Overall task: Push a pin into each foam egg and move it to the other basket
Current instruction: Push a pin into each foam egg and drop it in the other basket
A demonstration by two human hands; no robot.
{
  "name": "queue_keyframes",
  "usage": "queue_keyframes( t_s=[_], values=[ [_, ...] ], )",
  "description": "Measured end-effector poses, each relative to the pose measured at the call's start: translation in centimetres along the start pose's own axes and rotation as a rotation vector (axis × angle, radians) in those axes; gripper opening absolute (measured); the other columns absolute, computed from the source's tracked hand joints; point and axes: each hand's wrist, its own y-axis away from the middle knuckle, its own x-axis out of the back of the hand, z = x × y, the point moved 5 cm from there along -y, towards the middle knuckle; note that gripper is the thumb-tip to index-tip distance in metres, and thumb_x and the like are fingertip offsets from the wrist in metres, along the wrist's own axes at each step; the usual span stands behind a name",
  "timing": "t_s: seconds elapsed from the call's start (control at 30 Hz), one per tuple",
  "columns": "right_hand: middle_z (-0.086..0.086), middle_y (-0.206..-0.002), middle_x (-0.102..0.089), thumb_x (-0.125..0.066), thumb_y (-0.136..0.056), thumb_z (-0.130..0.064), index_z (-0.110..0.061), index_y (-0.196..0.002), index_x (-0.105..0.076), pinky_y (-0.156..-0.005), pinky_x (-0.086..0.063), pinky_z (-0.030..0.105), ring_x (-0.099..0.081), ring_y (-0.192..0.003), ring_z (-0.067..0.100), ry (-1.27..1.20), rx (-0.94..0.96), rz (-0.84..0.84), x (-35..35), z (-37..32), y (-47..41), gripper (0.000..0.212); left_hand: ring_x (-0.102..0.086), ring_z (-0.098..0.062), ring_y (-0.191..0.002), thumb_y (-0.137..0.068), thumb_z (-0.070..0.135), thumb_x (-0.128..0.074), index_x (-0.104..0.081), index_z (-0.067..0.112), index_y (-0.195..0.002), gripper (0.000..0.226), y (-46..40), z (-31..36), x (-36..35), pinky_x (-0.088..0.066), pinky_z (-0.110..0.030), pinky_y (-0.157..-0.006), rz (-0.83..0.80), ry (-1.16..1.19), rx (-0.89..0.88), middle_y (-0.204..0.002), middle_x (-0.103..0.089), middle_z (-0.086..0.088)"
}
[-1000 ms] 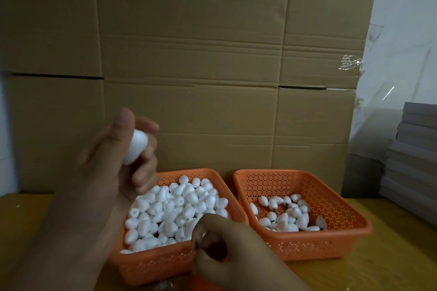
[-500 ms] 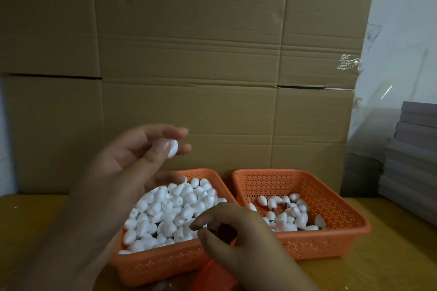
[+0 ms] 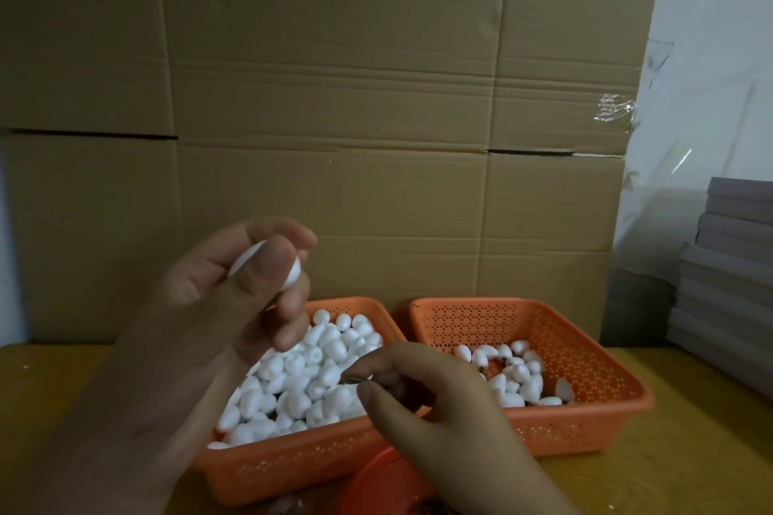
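My left hand point(image 3: 234, 305) is raised above the left orange basket point(image 3: 293, 468) and grips a white foam egg point(image 3: 293, 270) between thumb and fingers. That basket is heaped with several white foam eggs point(image 3: 318, 372). Lower and to the right, my right hand point(image 3: 426, 401) pinches a small dark pin point(image 3: 353, 378) between thumb and forefinger, over the gap between the two baskets. The right orange basket point(image 3: 585, 351) holds a smaller pile of foam eggs point(image 3: 514, 376).
A red round dish point(image 3: 376, 485) sits at the front edge below my right hand, partly hidden. Tall cardboard boxes point(image 3: 376, 117) stand right behind the baskets. A stack of grey boards point(image 3: 728, 284) rises at the right. The wooden table point(image 3: 690, 452) carries everything.
My left hand has turned the egg in its fingers and kept it raised. My right hand has lifted from the dish with a pin now showing between its fingertips.
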Motion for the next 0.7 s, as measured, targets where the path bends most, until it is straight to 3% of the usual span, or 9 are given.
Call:
queue_keyframes(
  t_s=[0.13,0.3,0.4,0.5,0.6,0.7],
  values=[
    [-0.008,-0.078,-0.072,-0.058,-0.087,-0.025,-0.040,-0.094,-0.064,-0.067,-0.052,0.023,-0.067,-0.066,0.008,-0.106,-0.030,-0.053,0.1,-0.1,0.1,0.018,-0.037,-0.006,-0.038,-0.059,0.074,-0.074,-0.061,0.022,-0.068,0.054,0.1,-0.6,0.6,-0.035,-0.015,-0.038,0.020,-0.115,-0.014,-0.059,-0.044,0.000],
    [-0.005,-0.085,-0.075,-0.054,-0.087,-0.024,-0.033,-0.086,-0.054,-0.067,-0.053,0.029,-0.072,-0.071,0.015,-0.207,-0.057,-0.060,0.2,-0.3,0.1,0.009,-0.030,-0.002,-0.029,-0.065,0.077,-0.066,-0.057,0.019,-0.065,0.058,-0.2,-1.0,0.3,-0.032,-0.013,-0.037,0.031,-0.045,0.065,-0.047,-0.038,0.003],
    [-0.004,-0.086,-0.075,-0.054,-0.087,-0.023,-0.031,-0.085,-0.053,-0.067,-0.052,0.029,-0.072,-0.072,0.015,-0.223,-0.058,-0.053,0.2,-0.3,0.0,0.008,-0.028,-0.002,-0.031,-0.080,0.067,-0.056,-0.057,0.018,-0.066,0.051,-0.2,-1.3,0.4,-0.030,-0.013,-0.034,0.051,0.079,0.114,-0.051,-0.038,0.003],
    [-0.004,-0.085,-0.075,-0.054,-0.087,-0.023,-0.031,-0.084,-0.053,-0.068,-0.051,0.031,-0.072,-0.072,0.015,-0.221,-0.054,-0.043,0.2,-0.3,0.0,0.008,-0.029,-0.006,-0.034,-0.091,0.040,-0.036,-0.060,0.018,-0.066,0.041,-0.2,-1.6,0.4,-0.030,-0.014,-0.032,0.059,0.214,0.161,-0.057,-0.041,0.001],
    [-0.003,-0.085,-0.075,-0.055,-0.087,-0.023,-0.031,-0.084,-0.053,-0.069,-0.052,0.036,-0.072,-0.072,0.015,-0.225,-0.056,-0.039,0.3,-0.4,0.0,0.009,-0.043,-0.007,-0.041,-0.086,0.030,-0.043,-0.071,0.021,-0.074,0.031,0.0,-1.4,0.5,-0.035,-0.017,-0.033,0.044,0.260,0.154,-0.066,-0.054,0.002],
    [-0.003,-0.086,-0.075,-0.055,-0.088,-0.022,-0.030,-0.085,-0.054,-0.069,-0.052,0.036,-0.072,-0.072,0.015,-0.230,-0.052,-0.030,0.3,-0.5,0.0,0.008,-0.064,-0.007,-0.065,-0.074,0.029,-0.066,-0.076,0.023,-0.097,0.026,0.0,-1.2,0.9,-0.048,-0.019,-0.045,0.025,0.189,0.098,-0.088,-0.070,0.001]
  ],
)
